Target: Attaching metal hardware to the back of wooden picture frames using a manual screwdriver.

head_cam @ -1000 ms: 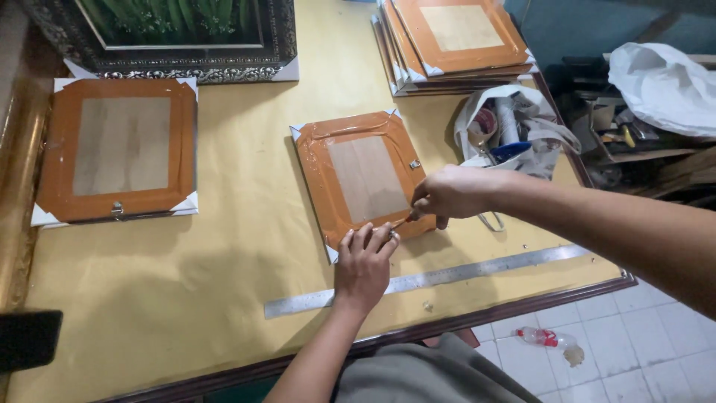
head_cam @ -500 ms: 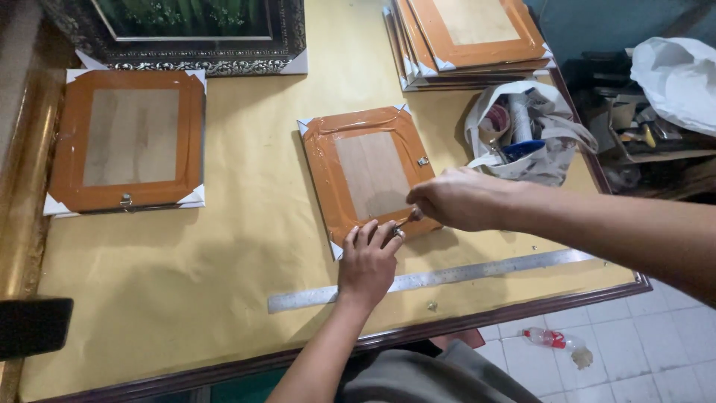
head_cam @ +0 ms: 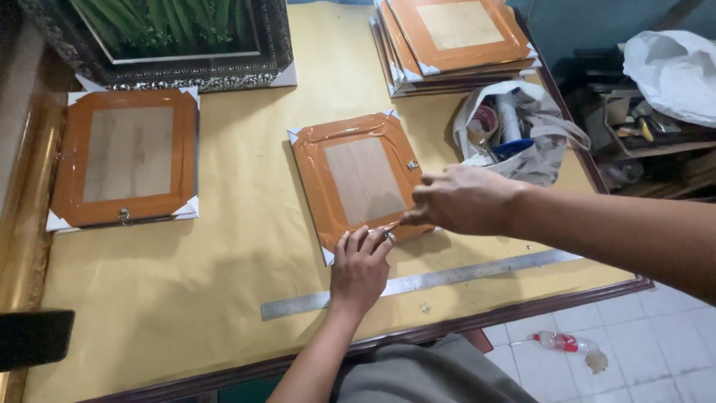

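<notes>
Head view: a small frame [head_cam: 362,177] lies face down at the middle of the worktop [head_cam: 224,283], its back a pale board edged in glossy orange-brown tape with white corner guards and a small metal hanger on its right edge. At the frame's near edge the left hand [head_cam: 359,269] rests flat, fingers [head_cam: 365,240] together and pressing a small metal piece, too small to make out. The right hand [head_cam: 462,198] reaches in from the right, fingers pinched shut on a thin tool [head_cam: 392,223] whose tip meets that same spot. Just in front of the hands lies a long steel ruler [head_cam: 447,277]. To the right sits an open white bag [head_cam: 514,130] of tape rolls; behind it, a stack of frames [head_cam: 455,41]. Another taped frame [head_cam: 127,158] lies at the left, and an ornate dark frame [head_cam: 179,45] at the far edge. Yellow paper covers the worktop.
</notes>
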